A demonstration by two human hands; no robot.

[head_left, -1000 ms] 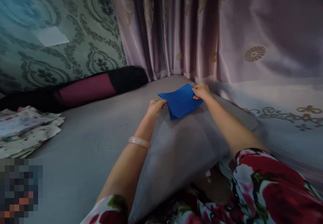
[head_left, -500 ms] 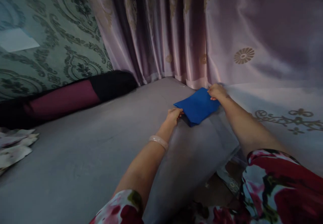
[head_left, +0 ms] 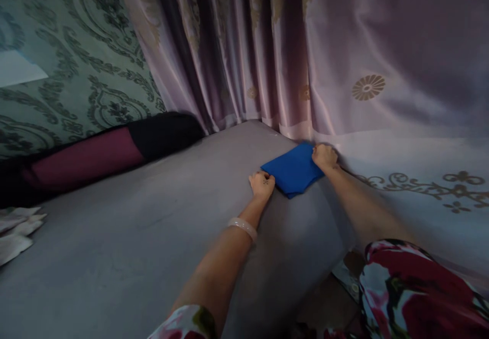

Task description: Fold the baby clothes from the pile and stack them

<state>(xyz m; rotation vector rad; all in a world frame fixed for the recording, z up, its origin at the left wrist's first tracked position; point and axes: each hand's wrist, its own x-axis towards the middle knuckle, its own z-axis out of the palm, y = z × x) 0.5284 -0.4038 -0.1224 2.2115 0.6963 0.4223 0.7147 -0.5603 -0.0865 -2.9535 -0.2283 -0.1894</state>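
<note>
A folded blue cloth [head_left: 293,170] lies near the far corner of a grey padded surface [head_left: 153,237]. Its left edge is pinched by my left hand [head_left: 263,184], with a pale bangle on that wrist. At the cloth's right edge, my right hand [head_left: 325,157] is closed on it, close to the hem of the curtain. The fingertips of both hands are partly hidden. What kind of cloth item it is does not show.
Shiny purple-pink curtains [head_left: 244,48] hang along the back and right. A long black and maroon bolster-like thing [head_left: 87,158] rests against the patterned green wall [head_left: 76,63]. Crumpled pale fabric [head_left: 17,232] lies at the far left.
Both hands still hold the blue cloth, which now lies flatter and lower on the grey surface. The view has shifted slightly.
</note>
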